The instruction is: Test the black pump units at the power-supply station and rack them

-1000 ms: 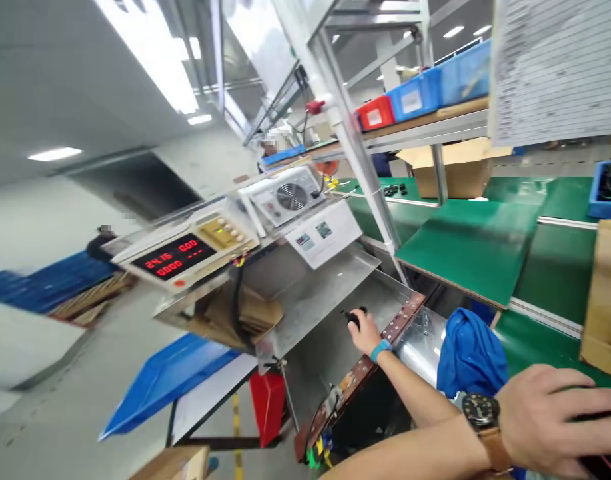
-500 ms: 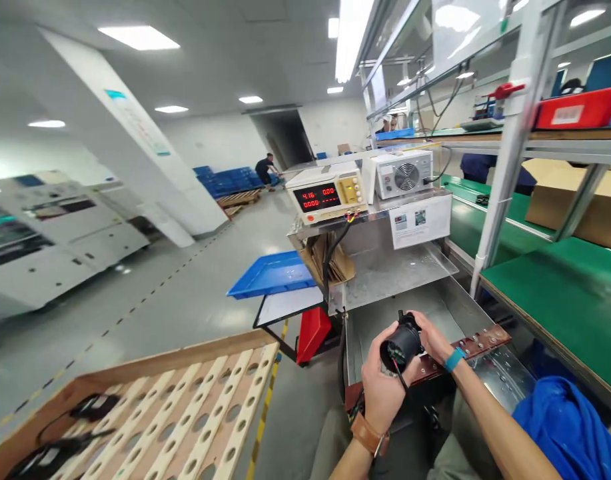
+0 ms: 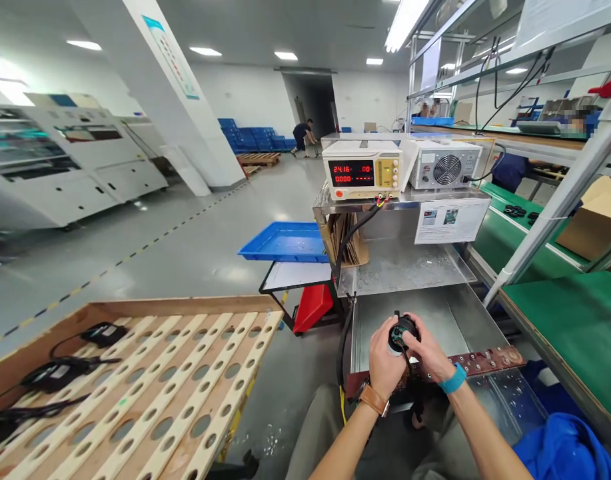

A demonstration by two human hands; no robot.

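Note:
A black cylindrical housing [image 3: 399,333] with a green circuit board in its open end is held between both hands, over the front of a metal tank [image 3: 378,330]. My left hand [image 3: 384,363] wraps round its left side, fingers closed. My right hand [image 3: 429,352] grips the right side, its thumb lying over the open end by the board. A dark cable hangs from the housing between my hands. Just beneath them runs a brown strip with metal studs [image 3: 485,360] across the tank's front.
A power supply [image 3: 362,171] with red digits stands on the metal shelf above the tank. Left is a wooden rack [image 3: 185,373] with holes, holding black adapters [image 3: 60,372]. A blue tray [image 3: 285,241] and a red bin [image 3: 312,310] are behind. Far off, a person [image 3: 304,135] bends over.
My view has turned left and levelled. The housing's open end now faces up toward me, and my right thumb has moved onto it. The power supply's digits look different.

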